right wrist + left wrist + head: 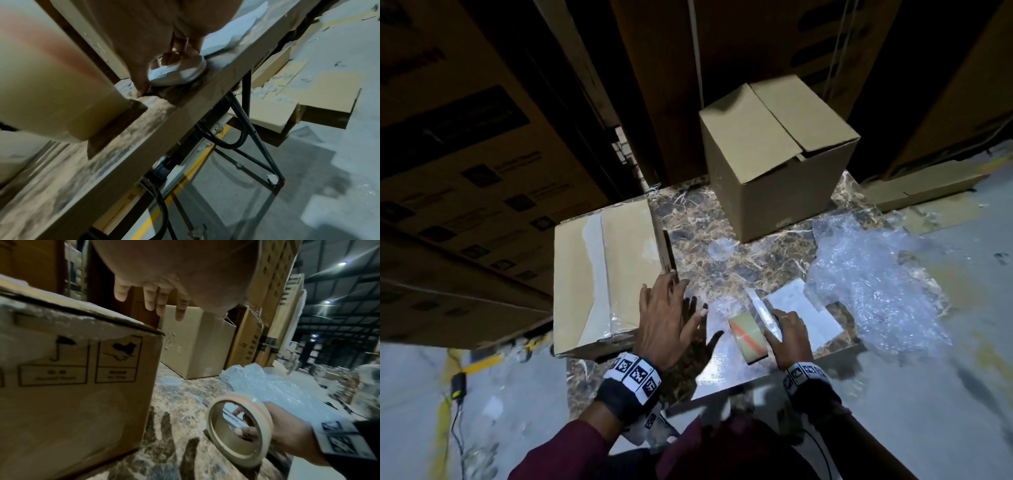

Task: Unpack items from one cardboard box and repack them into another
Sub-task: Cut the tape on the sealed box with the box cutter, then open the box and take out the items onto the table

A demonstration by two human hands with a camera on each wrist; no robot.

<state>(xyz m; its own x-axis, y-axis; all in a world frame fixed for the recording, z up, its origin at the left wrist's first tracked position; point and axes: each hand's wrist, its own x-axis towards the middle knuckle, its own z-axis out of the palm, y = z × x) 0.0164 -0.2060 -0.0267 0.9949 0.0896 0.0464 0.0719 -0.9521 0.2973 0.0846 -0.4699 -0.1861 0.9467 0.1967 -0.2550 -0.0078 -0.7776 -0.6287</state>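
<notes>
A low cardboard box (599, 274) with clear tape along its top seam lies on the left of the marble-patterned table (722, 219). My left hand (667, 318) hovers by its near right corner with the fingers straight and spread, holding nothing; the left wrist view shows the same fingers (160, 301) above the box (82, 369). My right hand (791, 335) grips a roll of clear packing tape (748, 337), thumb through its core (236, 398), and also pinches a thin white round piece (176, 74). A taller box (774, 154) stands at the back, flaps loosely folded.
Crumpled bubble wrap (869, 274) covers the table's right side, with white sheets (798, 308) beside my right hand. A small clear disc (720, 248) lies mid-table. Tall stacked cartons (465, 154) rise behind and to the left. Flattened cardboard (287, 113) lies on the floor.
</notes>
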